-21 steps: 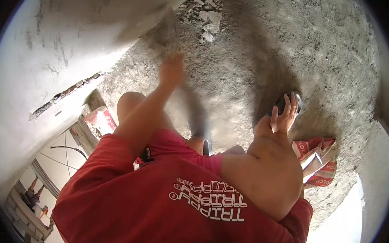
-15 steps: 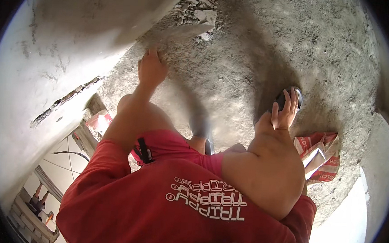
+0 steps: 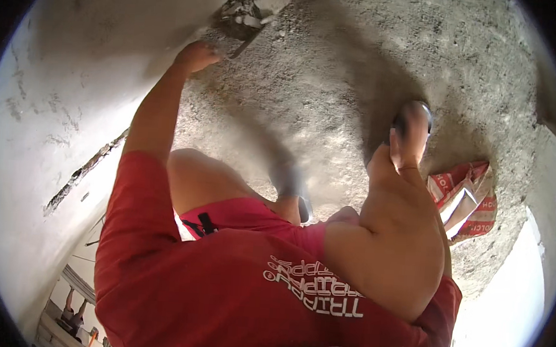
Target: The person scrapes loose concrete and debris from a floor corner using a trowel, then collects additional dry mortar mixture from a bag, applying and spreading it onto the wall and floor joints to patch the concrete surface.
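My left hand (image 3: 196, 55) is stretched far out to where the white plastered wall (image 3: 54, 90) meets the rough grey concrete floor (image 3: 335, 69). Its fingers are closed around a thin dark tool (image 3: 246, 42) that points toward a heap of broken rubble (image 3: 253, 3). My right hand (image 3: 407, 140) is raised in front of me with its fingers held together. A dark rounded object (image 3: 415, 112) shows just past the fingertips; whether the hand holds it is unclear. My red shirt fills the lower part of the view.
A red-and-white sack (image 3: 464, 201) lies crumpled on the floor at the right. My blurred grey shoe (image 3: 290, 180) stands on the concrete near the middle. A crack (image 3: 80, 174) runs along the wall at the left. Other people (image 3: 75, 317) show far off at the lower left.
My left arm has reached further up and left along the wall base to the rubble, and its hand has closed on the tool. My right hand's spread fingers have drawn together.
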`<state>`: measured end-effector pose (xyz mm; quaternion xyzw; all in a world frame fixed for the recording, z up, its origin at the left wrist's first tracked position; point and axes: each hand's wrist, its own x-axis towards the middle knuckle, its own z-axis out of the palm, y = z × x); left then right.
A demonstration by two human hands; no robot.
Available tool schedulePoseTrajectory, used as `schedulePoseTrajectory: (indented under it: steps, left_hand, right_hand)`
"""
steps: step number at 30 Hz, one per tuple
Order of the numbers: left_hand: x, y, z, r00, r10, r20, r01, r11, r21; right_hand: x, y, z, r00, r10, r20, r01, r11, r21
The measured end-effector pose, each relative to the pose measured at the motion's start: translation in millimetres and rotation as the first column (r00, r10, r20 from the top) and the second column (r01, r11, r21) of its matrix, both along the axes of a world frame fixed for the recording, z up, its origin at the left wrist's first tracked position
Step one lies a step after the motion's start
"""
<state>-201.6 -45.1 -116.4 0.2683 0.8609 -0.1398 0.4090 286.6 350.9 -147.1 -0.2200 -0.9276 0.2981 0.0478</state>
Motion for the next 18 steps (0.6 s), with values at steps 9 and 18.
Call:
schedulePoseTrajectory:
  steps: [9, 18]
  left_hand:
    - [116.2, 72.1, 7.9, 0.95, 0.077, 0.301, -0.085, 0.996, 0.014]
    - [59.2, 35.2, 11.1, 0.936, 0.325, 0.132, -0.326, 0.945, -0.017]
  right_hand:
    - [-5.3, -2.6, 5.9, 0.994, -0.047, -0.095, 0.048, 0.999, 0.013]
    - [170.2, 13.9, 86.9, 0.783, -0.622, -0.017, 0.555, 0.686, 0.471]
